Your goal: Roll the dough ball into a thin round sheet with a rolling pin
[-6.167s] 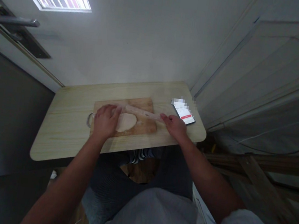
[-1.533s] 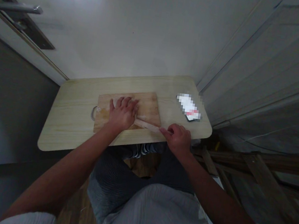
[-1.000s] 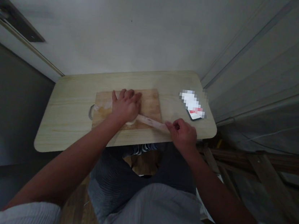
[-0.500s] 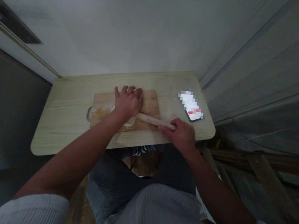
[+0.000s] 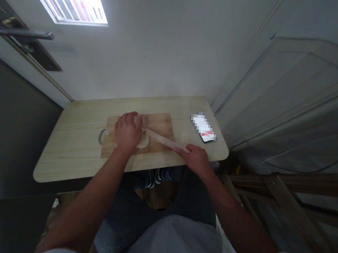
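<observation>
A wooden rolling pin [image 5: 167, 141] lies slanted across a cutting board [image 5: 161, 121]. My right hand [image 5: 196, 157] is closed around its near right end, close to the table's front edge. Pale, flat, rounded dough [image 5: 144, 142] rests on the board, just below the pin's far end. Over the dough's left side is my left hand [image 5: 127, 133], back up, its fingers bent forward and partly smeared. Whether it grips the dough or presses the pin's far end is hidden. Light flour-like marks show on the board's left part.
The board lies on a light wooden table [image 5: 71, 143] with rounded corners. A phone [image 5: 203, 126] with a lit screen lies at the right. Behind stands a white door with a metal handle [image 5: 23, 33]. Wooden framework [image 5: 272, 184] stands right of the table.
My left hand has shifted left off the dough's middle, its fingers less spread, uncovering more dough. My right hand still holds the pin, now tilted a little more. The camera view has tipped upward.
</observation>
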Motion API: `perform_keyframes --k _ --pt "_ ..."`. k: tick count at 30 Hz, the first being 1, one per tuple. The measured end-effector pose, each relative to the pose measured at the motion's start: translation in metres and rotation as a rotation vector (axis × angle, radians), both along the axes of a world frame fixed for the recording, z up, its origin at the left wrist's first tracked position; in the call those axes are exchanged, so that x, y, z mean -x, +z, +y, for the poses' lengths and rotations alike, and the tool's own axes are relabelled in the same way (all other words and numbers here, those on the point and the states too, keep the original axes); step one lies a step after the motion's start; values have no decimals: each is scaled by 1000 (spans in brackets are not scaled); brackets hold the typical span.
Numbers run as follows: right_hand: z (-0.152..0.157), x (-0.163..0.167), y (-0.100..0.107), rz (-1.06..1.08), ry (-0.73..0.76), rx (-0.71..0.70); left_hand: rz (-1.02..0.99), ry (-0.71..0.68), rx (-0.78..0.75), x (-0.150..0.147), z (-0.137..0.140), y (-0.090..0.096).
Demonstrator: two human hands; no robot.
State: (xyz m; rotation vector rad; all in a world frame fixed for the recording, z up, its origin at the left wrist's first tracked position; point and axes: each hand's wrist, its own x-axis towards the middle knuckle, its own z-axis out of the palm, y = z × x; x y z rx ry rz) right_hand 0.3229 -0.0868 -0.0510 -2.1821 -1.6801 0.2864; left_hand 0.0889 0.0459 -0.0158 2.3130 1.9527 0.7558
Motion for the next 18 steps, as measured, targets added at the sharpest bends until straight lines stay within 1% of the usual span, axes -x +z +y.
perform_keyframes --k 3,5,7,11,15,18 --pt "-9 -2 2 94 -45 -3 -11 135 13 28 -31 -19" --pt "-12 -3 2 127 -56 -3 -13 176 54 39 -47 -28" --pt "-13 -3 2 130 -59 2 -44 191 74 41 -54 -31" --pt "-11 2 1 99 -62 21 -199 153 87 31 -47 -21" --pt "-11 4 1 61 -70 9 -402 92 259 22 -38 -9" --pt "-13 5 3 54 -54 -7 -447 75 314 24 -36 -8"
